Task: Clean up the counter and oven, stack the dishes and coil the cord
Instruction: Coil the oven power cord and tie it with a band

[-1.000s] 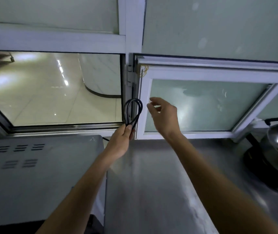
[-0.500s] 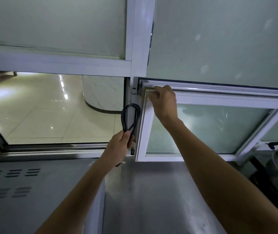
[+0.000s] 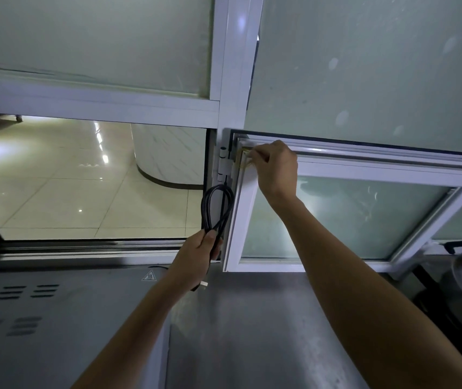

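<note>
2 loops of black cord (image 3: 216, 209) stand above the left hand (image 3: 196, 258), its fingers (image 3: 210, 240) curled round the gathered strands. The right hand (image 3: 276, 169), open at mid-pane 1 second ago, now pinches something yellowish at the window frame (image 3: 364, 169) corner, probably a tie. Coiling looks nearly finished.

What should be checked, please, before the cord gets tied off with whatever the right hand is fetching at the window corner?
1. Cord gathered in loops: ok.
2. Left hand grips the bundle below the loops: ok.
3. Loose plug end under control: not ok, it hangs free under the hand.
4. Right hand has hold of the yellowish bit at the window frame corner: cannot tell.
5. Counter below free for setting down: ok.
</note>
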Available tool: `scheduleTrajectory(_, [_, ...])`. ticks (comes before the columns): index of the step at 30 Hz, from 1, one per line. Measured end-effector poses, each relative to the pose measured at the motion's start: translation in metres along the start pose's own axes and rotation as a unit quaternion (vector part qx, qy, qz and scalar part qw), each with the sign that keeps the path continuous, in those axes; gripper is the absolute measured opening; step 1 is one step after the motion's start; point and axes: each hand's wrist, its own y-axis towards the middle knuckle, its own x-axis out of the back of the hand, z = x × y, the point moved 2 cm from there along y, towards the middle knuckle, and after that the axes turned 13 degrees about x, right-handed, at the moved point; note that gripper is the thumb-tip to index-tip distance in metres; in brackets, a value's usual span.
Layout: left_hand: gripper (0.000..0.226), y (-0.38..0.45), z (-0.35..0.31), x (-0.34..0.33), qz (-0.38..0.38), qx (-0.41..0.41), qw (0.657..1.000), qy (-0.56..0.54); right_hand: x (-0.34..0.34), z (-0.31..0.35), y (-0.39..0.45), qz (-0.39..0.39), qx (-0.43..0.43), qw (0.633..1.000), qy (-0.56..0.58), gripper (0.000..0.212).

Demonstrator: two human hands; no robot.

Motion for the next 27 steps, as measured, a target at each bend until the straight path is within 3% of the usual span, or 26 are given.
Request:
scheduleTrajectory(5, [0.035, -0.017, 0.012, 0.001, -0.016, 0.014, 1.0, 0.009, 0.017, 0.005, -0.032, -0.019, -0.024, 0.997, 0.076, 0.013])
scheduleTrajectory(13, [0.036, -0.053, 0.049, -0.017, -0.008, 0.042, 0.993, 0.111, 0.055, 0.008, -0.144, -0.008, -0.203, 0.961, 0.185, 0.015])
scheduleTrajectory(20, [0.035, -0.078, 0.068, -0.032, 0.015, 0.067, 0.982, 0.174, 0.068, 0.004, -0.235, -0.02, -0.363, 0.876, 0.317, 0.016])
scheduleTrajectory(27, [0.037, -0.081, 0.083, -0.039, 0.01, 0.068, 0.98, 0.186, 0.066, 0.0, -0.27, -0.064, -0.442, 0.764, 0.466, 0.004])
